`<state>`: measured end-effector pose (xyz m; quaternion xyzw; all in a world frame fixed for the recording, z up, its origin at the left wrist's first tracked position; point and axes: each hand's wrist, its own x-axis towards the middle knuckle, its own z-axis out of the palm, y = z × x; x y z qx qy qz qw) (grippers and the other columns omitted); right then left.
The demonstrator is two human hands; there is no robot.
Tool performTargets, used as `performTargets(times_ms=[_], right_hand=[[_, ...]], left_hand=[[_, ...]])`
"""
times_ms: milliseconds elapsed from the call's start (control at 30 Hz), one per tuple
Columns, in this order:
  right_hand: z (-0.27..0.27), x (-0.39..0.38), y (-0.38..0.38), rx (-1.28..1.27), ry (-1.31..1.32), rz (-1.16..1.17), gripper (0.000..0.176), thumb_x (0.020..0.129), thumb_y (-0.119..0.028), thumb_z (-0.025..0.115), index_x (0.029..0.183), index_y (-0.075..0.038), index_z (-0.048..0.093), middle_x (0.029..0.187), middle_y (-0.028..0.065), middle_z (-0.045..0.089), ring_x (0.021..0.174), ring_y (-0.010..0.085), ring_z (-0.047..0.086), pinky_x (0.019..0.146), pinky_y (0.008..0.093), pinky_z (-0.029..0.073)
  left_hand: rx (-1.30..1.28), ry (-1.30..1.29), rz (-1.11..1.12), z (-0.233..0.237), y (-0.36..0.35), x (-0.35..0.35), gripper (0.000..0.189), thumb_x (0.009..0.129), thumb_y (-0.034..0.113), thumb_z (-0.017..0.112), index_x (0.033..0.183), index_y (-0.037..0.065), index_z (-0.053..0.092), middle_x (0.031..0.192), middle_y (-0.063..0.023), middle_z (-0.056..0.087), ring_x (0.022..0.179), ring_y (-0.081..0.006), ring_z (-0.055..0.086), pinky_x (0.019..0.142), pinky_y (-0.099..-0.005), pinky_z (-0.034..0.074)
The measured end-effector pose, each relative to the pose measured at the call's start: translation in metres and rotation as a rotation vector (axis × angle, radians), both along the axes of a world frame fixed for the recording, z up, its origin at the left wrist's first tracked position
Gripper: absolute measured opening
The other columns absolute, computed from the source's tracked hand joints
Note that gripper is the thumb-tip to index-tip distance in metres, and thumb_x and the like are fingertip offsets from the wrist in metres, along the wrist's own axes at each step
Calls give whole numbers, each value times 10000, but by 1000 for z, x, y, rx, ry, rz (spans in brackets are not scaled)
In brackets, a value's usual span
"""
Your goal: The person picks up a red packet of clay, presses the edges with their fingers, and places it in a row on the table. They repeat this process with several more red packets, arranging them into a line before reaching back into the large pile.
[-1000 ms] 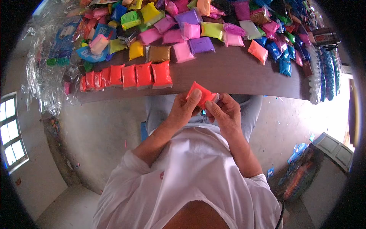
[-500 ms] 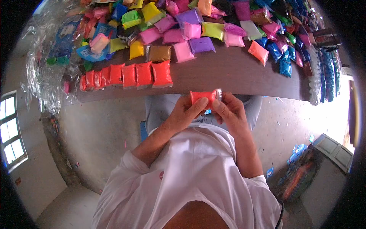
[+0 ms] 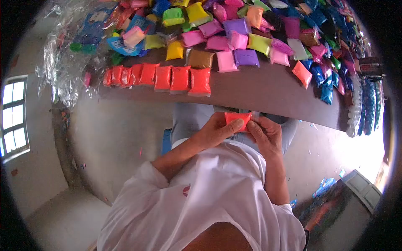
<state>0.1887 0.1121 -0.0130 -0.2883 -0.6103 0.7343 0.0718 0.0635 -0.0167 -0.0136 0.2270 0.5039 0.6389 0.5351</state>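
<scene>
Between my two hands, just in front of the table's near edge, is a small red packet (image 3: 237, 120) in clear wrapping. My left hand (image 3: 222, 129) grips its left side, thumb across the front. My right hand (image 3: 266, 133) pinches the clear end on its right, with thumb and fingers pressed together. The fingers behind the packet are mostly hidden. On the table to the left lies a row of several similar red packets (image 3: 162, 78), set side by side and partly overlapping.
A heap of packets in many colours covers the back of the brown table (image 3: 251, 90). One orange-pink packet (image 3: 302, 74) lies apart on the right. Crumpled clear plastic (image 3: 63, 62) hangs over the left end. Strips of blue and clear packaging (image 3: 368, 106) hang at the right end.
The whole view has shifted and tilted slightly. The clear end of the packet, which stood out at the right, is now mostly covered by my right fingers. Both hands keep hold of it.
</scene>
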Motion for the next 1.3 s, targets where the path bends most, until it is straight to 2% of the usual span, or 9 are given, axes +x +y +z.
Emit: performTargets(times_ms=[200, 333, 467, 733, 900, 1067, 1133, 1233, 1300], right_hand=[[11, -16, -7, -160, 85, -87, 284, 867, -293, 592, 809, -15, 608, 625, -15, 514, 514, 37, 420, 438, 188, 307], [15, -17, -10, 0, 62, -142, 275, 873, -275, 584, 793, -12, 594, 607, -19, 497, 514, 34, 414, 431, 184, 303], [14, -14, -17, 50, -48, -236, 214, 887, -205, 561, 892, 0, 620, 633, -20, 522, 536, 37, 435, 448, 183, 338], [-9, -2, -10, 393, -59, -215, 267, 857, -187, 607, 1032, 14, 601, 734, -10, 566, 594, 55, 479, 559, 190, 425], [21, -20, -7, 61, 382, -205, 330, 821, -142, 649, 1088, 28, 553, 822, 15, 581, 714, 90, 535, 661, 217, 445], [15, -6, 22, -57, 152, 130, 294, 816, -131, 650, 1038, 33, 548, 783, 17, 572, 688, 93, 534, 632, 213, 439], [17, -7, 26, -80, 119, 216, 274, 817, -129, 647, 1016, 32, 550, 757, 13, 566, 671, 89, 529, 610, 209, 435], [20, -14, 29, 66, 86, 108, 194, 819, -119, 637, 942, 15, 567, 727, 17, 572, 620, 86, 530, 546, 201, 425], [24, -29, 25, 58, 36, -174, 129, 810, -102, 637, 859, 3, 582, 716, 23, 587, 549, 79, 516, 483, 194, 411]], left_hand=[[78, -70, 22, 1, 7, 0, 385, 930, 358, 454, 1035, 1, 554, 917, -34, 568, 823, -87, 508, 717, -240, 439], [-17, 168, -42, 10, 8, -9, 399, 929, 373, 449, 981, -5, 564, 809, -30, 559, 731, -87, 486, 648, -249, 426], [4, 236, 58, -24, 8, 4, 447, 930, 414, 423, 907, 1, 593, 716, -16, 550, 686, -83, 467, 607, -252, 413], [-144, 156, -63, -6, -1, -3, 513, 899, 494, 436, 882, 8, 599, 683, -14, 544, 626, -84, 461, 573, -243, 401], [-179, -66, 115, -11, -2, 0, 494, 876, 517, 470, 803, 46, 599, 652, 3, 521, 592, -60, 437, 507, -225, 357], [-74, 37, -139, -25, -3, -4, 502, 850, 542, 497, 716, 67, 586, 588, 26, 479, 512, -48, 405, 448, -214, 310], [-103, -34, -85, -23, -2, -1, 497, 859, 532, 490, 687, 73, 572, 566, 28, 463, 498, -46, 393, 436, -213, 300], [-110, -65, 19, -19, -6, -13, 498, 877, 515, 469, 635, 85, 537, 530, 29, 436, 471, -45, 370, 410, -215, 273], [-81, -24, 67, -21, -9, -21, 503, 887, 508, 454, 612, 91, 516, 516, 30, 424, 458, -45, 358, 395, -218, 257]])
